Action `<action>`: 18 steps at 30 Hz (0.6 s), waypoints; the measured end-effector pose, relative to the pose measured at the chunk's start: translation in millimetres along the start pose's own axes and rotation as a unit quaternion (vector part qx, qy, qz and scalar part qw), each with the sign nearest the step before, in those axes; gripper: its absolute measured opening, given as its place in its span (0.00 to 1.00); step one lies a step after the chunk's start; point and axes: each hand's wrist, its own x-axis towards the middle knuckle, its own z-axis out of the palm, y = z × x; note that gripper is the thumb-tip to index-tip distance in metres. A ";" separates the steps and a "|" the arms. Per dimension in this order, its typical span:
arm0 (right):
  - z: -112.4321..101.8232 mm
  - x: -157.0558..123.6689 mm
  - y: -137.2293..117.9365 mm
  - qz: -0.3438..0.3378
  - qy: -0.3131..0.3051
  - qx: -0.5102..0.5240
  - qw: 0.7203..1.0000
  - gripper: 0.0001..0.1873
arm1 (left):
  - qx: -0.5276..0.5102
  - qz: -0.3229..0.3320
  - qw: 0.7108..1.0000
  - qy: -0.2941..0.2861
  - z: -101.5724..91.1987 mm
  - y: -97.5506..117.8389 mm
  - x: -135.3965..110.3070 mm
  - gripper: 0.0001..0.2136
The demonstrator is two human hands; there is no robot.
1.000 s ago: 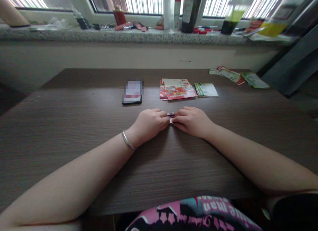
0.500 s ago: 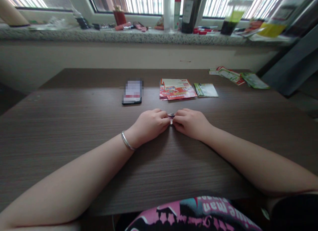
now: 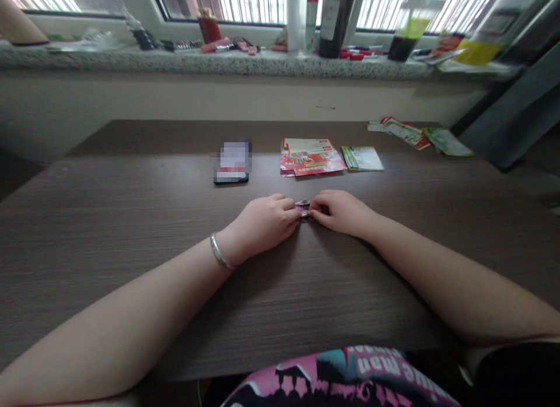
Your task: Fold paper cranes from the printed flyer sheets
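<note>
Between my two hands is a small, shiny purple and silver piece (image 3: pixel 303 208), perhaps folded paper or a wrapper; most of it is covered by fingers. My left hand (image 3: pixel 270 221), below a silver bangle (image 3: pixel 220 251), has its fingers closed on the piece's left side. On the right side, my right hand (image 3: pixel 343 212) pinches the edge between thumb and fingertips, with a gap showing inside the curled fingers. Both hands rest low over the brown table (image 3: pixel 245 313).
Beyond my hands lie a phone (image 3: pixel 231 162) with a blurred screen, a stack of red leaflets (image 3: pixel 312 157) and a small green-white stack (image 3: pixel 363 158). More green packets (image 3: pixel 448 141) lie at the far right. Bottles (image 3: pixel 335 22) and small items line the stone windowsill (image 3: pixel 245 63).
My right hand has shifted slightly right and its fingers have opened up somewhat, so more of the purple piece shows. My left hand stays nearly in place on it.
</note>
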 end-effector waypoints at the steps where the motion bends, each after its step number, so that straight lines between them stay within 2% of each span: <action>1: -0.1 0.3 0.6 0.005 -0.003 -0.001 1.000 0.09 | 0.001 0.002 1.000 0.003 0.1 0.3 0.1 0.13; 7: -0.9 1.0 1.6 0.041 -0.013 -0.017 0.999 0.11 | 0.003 0.010 1.000 0.006 -1.2 -0.8 -0.6 0.12; 12: -2.0 3.2 3.8 0.078 -0.024 -0.005 0.997 0.12 | 0.037 0.067 0.997 -0.031 -6.3 -3.2 -2.2 0.14; 15: -3.1 4.3 4.6 0.108 -0.034 0.005 0.994 0.13 | 0.045 0.067 0.996 -0.037 -7.6 -3.2 -2.7 0.14; 18: -3.7 4.4 3.6 0.108 -0.037 -0.006 0.993 0.14 | 0.049 0.067 0.996 -0.036 -7.6 -2.5 -2.9 0.15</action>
